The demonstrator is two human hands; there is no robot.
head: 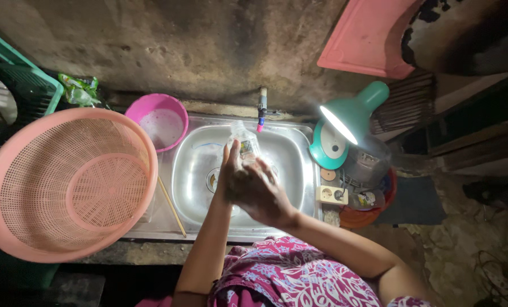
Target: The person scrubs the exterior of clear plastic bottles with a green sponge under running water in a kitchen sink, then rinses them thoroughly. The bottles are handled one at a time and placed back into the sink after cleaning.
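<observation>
Washing looks midway: pink colander (66, 182) at left sits empty, sink (291, 165) at centre holds no other dishes in view. Left hand (226, 173) grips a clear plastic bottle (244, 142) over the basin; right hand (259, 193) curls over it just nearer, grip unclear. Green lamp (350, 116) at right.

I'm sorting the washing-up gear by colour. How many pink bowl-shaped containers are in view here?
2. A large pink mesh colander sits left of the steel sink; a small pink basin stands behind it, at the sink's back left corner. Others may be hidden in the dark edges.
</observation>
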